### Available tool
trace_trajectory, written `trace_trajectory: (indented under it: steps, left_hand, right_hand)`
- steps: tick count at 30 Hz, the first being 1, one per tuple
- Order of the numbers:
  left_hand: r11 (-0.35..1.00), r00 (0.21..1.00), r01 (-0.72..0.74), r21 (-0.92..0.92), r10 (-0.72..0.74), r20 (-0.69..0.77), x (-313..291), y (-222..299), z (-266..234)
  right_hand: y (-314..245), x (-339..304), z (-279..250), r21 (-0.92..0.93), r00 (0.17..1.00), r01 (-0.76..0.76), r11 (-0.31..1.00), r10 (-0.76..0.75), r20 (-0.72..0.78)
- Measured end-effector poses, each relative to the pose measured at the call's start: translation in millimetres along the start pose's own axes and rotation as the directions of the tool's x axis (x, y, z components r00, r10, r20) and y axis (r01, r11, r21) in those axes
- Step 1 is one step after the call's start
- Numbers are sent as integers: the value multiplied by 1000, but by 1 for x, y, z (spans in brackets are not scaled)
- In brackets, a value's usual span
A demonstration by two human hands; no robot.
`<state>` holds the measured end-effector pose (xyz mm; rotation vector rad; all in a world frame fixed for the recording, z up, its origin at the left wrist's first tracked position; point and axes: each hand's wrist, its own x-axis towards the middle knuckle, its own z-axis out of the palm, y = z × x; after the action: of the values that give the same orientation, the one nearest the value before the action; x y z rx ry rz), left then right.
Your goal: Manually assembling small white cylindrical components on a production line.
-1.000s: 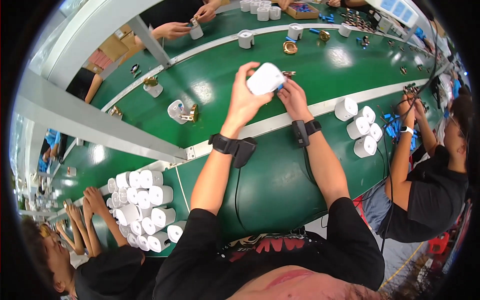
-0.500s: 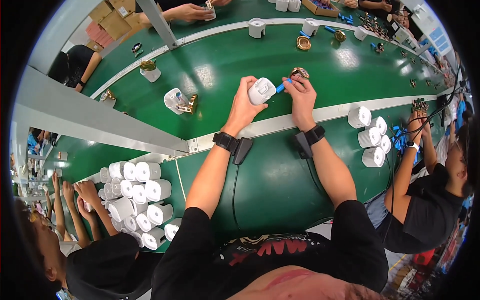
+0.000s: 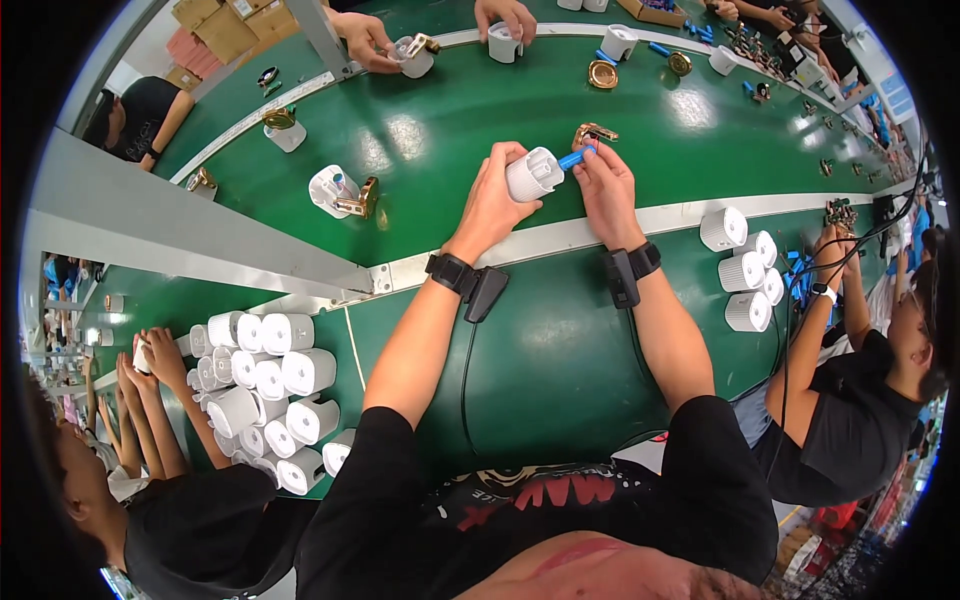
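Observation:
My left hand [image 3: 490,205] is wrapped round a white ribbed plastic housing [image 3: 528,178], tilted so that its open end faces right. Between the fingers of my right hand [image 3: 608,195] is a blue cylindrical battery [image 3: 573,159], its left end right at the housing's mouth; whether it is inside I cannot tell. A gold-coloured part [image 3: 597,132] sits just beyond my right fingertips, seemingly joined to the battery by thin wires. To the left on the green bench stands another white housing [image 3: 328,190] with a gold part [image 3: 368,197] leaning out of it.
Stacked white housings [image 3: 270,375] crowd the bench at left, beside a grey metal post [image 3: 200,215]. More housings [image 3: 742,270] and blue batteries [image 3: 797,270] lie at right, near a co-worker's arms [image 3: 822,290]. A pale metal rail [image 3: 560,237] crosses before me. Across the bench, other hands [image 3: 505,18] handle housings.
The battery has been raised and its end brought up to the housing's mouth. My left hand has shifted slightly right with the housing. Across the bench, a hand has come onto a standing housing.

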<state>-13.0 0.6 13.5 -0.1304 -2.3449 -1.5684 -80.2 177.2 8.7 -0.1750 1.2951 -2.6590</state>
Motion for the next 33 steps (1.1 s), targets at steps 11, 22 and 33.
trace_trajectory:
  steps: [11,22,33]
  left_hand:
    - [1000,999,-31,1,31,27,0,3,1]
    - [995,996,38,-94,-30,80,1,4,-2]
    - [929,963,124,-349,-29,267,1,8,-8]
  right_hand:
    - [-3,-4,5,-73,997,58,996,-55,45]
    - [-6,-16,14,-467,960,281,838,-241,144]
    - [-3,-11,-4,-579,868,488,654,-291,403]
